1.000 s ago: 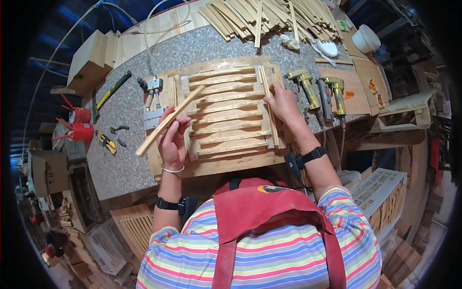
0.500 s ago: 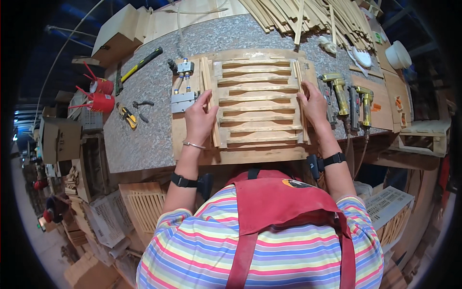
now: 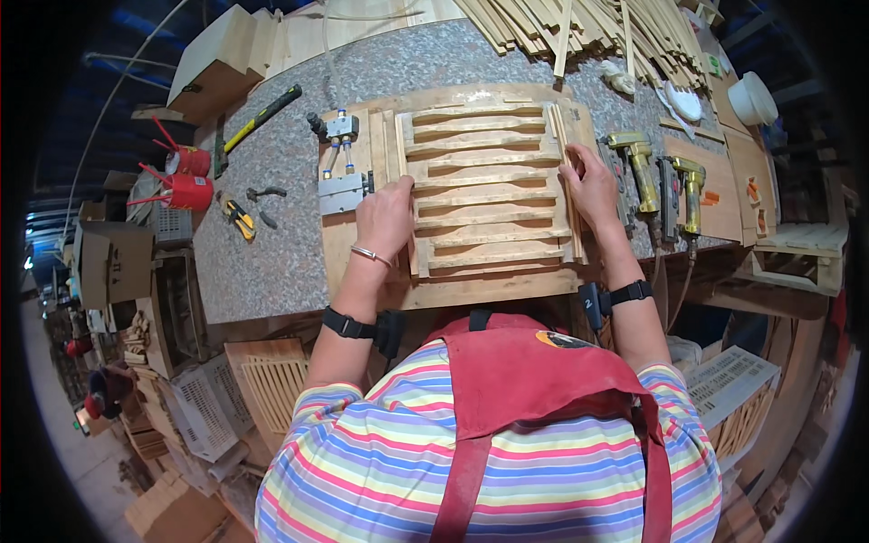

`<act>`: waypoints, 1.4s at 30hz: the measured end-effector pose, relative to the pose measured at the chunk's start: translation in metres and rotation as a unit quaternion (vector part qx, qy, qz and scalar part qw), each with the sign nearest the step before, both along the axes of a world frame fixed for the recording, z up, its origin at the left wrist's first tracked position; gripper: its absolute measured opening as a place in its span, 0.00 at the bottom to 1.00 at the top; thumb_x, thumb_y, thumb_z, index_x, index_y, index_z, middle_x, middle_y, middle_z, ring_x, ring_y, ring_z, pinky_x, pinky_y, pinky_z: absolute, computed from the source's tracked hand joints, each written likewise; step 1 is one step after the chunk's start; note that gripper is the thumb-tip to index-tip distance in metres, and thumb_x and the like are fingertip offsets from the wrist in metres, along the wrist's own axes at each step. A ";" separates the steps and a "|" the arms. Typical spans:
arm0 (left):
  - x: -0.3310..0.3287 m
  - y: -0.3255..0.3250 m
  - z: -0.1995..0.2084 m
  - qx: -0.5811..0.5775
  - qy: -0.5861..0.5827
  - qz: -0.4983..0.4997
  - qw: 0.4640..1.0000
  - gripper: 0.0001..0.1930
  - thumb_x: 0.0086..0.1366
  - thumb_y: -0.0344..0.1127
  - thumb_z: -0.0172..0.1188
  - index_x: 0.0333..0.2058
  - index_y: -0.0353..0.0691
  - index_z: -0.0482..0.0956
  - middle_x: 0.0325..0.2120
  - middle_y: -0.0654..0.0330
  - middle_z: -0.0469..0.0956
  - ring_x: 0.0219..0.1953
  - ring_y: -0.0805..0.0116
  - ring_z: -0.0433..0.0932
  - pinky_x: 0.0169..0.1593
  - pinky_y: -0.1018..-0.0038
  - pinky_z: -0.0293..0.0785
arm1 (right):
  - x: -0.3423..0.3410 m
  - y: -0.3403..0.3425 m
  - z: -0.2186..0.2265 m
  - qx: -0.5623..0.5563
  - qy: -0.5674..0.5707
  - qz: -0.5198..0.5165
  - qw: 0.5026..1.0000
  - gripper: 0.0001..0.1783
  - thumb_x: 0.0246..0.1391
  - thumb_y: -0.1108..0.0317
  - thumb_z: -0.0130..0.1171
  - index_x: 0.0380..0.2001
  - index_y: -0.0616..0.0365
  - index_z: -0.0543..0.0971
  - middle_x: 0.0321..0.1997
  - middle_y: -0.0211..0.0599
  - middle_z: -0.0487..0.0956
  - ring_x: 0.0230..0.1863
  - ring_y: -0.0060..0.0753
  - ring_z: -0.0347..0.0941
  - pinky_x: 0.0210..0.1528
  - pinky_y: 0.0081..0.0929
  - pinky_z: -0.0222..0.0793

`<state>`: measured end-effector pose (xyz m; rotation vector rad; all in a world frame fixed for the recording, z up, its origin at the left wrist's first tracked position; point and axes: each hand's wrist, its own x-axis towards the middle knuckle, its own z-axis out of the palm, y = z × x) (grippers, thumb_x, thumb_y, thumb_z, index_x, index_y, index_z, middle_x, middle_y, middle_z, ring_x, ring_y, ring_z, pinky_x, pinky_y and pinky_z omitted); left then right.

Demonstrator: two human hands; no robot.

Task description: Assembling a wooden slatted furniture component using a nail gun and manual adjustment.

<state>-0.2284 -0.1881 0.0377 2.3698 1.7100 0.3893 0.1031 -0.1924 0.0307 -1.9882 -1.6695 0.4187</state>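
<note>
Several notched wooden slats [image 3: 493, 165] lie crosswise in rows on a wooden jig board [image 3: 471, 291] on the table. My left hand [image 3: 386, 217] is closed on the left wooden strip [image 3: 401, 145], which stands along the slats' left ends. On the other side, my right hand [image 3: 593, 185] has its bent fingers and thumb on the right wooden strip [image 3: 576, 240], at the slats' right ends. My fingers hide part of each strip. A grey pneumatic cylinder [image 3: 342, 194] and a valve block [image 3: 342, 127] sit on the board, left of my left hand.
Two nail guns [image 3: 641, 172] [image 3: 688, 190] lie right of the board. At the left are a hammer [image 3: 262, 118], pliers [image 3: 239, 219] and red tins [image 3: 188, 192]. A heap of thin wooden strips [image 3: 588, 36] covers the back right, near a white bucket [image 3: 751, 100].
My left hand has moved right with the left strip, bringing it against the slat ends, and its fingers have closed. My right hand stays at the right strip, its fingers more bent.
</note>
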 end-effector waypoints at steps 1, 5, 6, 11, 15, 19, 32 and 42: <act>0.000 0.006 -0.001 -0.006 0.024 -0.022 0.999 0.18 0.59 0.31 0.56 0.49 0.45 0.73 0.29 0.51 0.78 0.31 0.49 0.78 0.32 0.58 0.74 | 0.001 0.001 0.008 -0.032 0.004 -0.016 0.999 0.20 0.48 0.66 0.62 0.46 0.51 0.75 0.42 0.39 0.79 0.41 0.44 0.76 0.41 0.36 0.72; -0.005 -0.005 -0.006 0.025 0.007 0.000 1.000 0.21 0.59 0.29 0.54 0.52 0.50 0.70 0.27 0.53 0.77 0.27 0.51 0.77 0.28 0.57 0.71 | 0.001 0.006 -0.032 0.101 0.034 0.023 0.994 0.18 0.49 0.63 0.61 0.45 0.54 0.77 0.38 0.43 0.80 0.36 0.44 0.77 0.40 0.36 0.71; -0.007 -0.007 -0.007 0.025 0.003 -0.002 1.000 0.21 0.58 0.29 0.54 0.52 0.50 0.70 0.25 0.54 0.76 0.26 0.51 0.76 0.28 0.57 0.71 | 0.005 0.011 -0.020 0.008 0.082 0.029 0.996 0.18 0.49 0.63 0.61 0.44 0.54 0.77 0.36 0.44 0.80 0.36 0.45 0.77 0.40 0.36 0.71; 0.010 -0.008 0.012 0.012 0.029 0.009 0.999 0.25 0.55 0.26 0.57 0.53 0.48 0.70 0.30 0.52 0.71 0.32 0.50 0.75 0.32 0.59 0.72 | 0.058 0.100 0.005 0.015 0.126 -0.012 0.992 0.20 0.50 0.55 0.60 0.38 0.60 0.80 0.32 0.49 0.81 0.37 0.50 0.78 0.39 0.38 0.72; 0.012 0.005 0.015 -0.030 -0.096 0.056 0.993 0.28 0.49 0.24 0.61 0.51 0.45 0.70 0.36 0.49 0.65 0.38 0.47 0.73 0.37 0.58 0.72 | 0.047 0.196 0.005 -0.052 -0.014 -0.040 0.998 0.22 0.49 0.53 0.62 0.30 0.66 0.80 0.26 0.49 0.79 0.28 0.39 0.78 0.33 0.33 0.73; -0.011 0.003 0.006 -0.094 -0.315 0.170 0.929 0.23 0.51 0.22 0.60 0.48 0.39 0.72 0.33 0.61 0.62 0.29 0.73 0.66 0.31 0.79 0.68 | 0.037 0.237 -0.012 -0.119 0.273 -0.049 0.953 0.15 0.44 0.62 0.61 0.22 0.66 0.80 0.20 0.40 0.78 0.18 0.29 0.74 0.19 0.28 0.67; 0.004 0.024 0.024 -0.005 -0.313 0.116 0.943 0.14 0.57 0.21 0.56 0.43 0.35 0.76 0.35 0.64 0.70 0.28 0.79 0.67 0.33 0.82 0.67 | 0.082 0.305 0.008 -0.105 -0.136 0.070 0.983 0.16 0.46 0.63 0.57 0.34 0.65 0.77 0.34 0.58 0.79 0.38 0.57 0.77 0.41 0.42 0.73; 0.015 0.133 0.032 -0.325 -0.808 0.050 0.489 0.24 0.66 0.37 0.56 0.57 0.41 0.63 0.55 0.50 0.67 0.55 0.55 0.70 0.56 0.63 0.71 | 0.051 0.130 0.061 -0.132 0.348 0.216 0.903 0.14 0.50 0.64 0.65 0.37 0.60 0.78 0.26 0.22 0.70 0.30 0.17 0.65 0.33 0.16 0.61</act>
